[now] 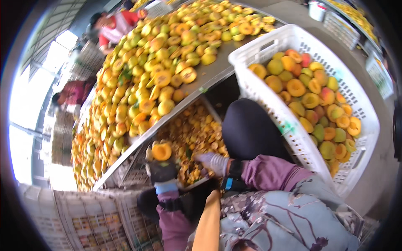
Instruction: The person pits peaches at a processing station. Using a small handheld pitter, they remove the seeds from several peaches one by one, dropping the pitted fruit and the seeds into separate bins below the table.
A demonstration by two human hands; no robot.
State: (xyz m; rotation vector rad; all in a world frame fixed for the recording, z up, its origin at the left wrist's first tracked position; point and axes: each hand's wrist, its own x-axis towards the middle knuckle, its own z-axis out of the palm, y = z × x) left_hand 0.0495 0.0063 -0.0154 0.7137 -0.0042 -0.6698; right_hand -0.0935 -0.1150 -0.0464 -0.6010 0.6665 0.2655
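Gripping a halved peach (161, 151) cut face up, the left hand (162, 172) in a dark glove is holding it at about seven o'clock from the picture's middle, just over the edge of a bin of scraps (193, 138). The fingers are closing around the fruit's underside, probably so that the orange flesh and hollow stay turned toward the eye. The right hand (212, 162), in a pale glove, is hovering just beside it at about six o'clock, over the same bin; whether its fingers are curling around something small or staying loose, I cannot tell, since they are blurring into the scraps beneath. Purple sleeves and a patterned apron are filling the lower edge, and a dark-clad knee (247, 129) is rising between the hands and the white crate (293, 39).

That crate, at two o'clock, is sitting tilted against the knee, probably for easy reach, and is holding whole and halved peaches in yellow, orange and red. Its wall and the knee are standing in the way of any straight reach from the right hand.

Farther out, a long metal table (211, 75) is running from eight o'clock up to twelve, and is carrying a wide heap of halved fruit (142, 75). Its rim is overhanging the bin. Beyond it, at ten and eleven o'clock, two other people (113, 25) in red and pink are working at the far side.
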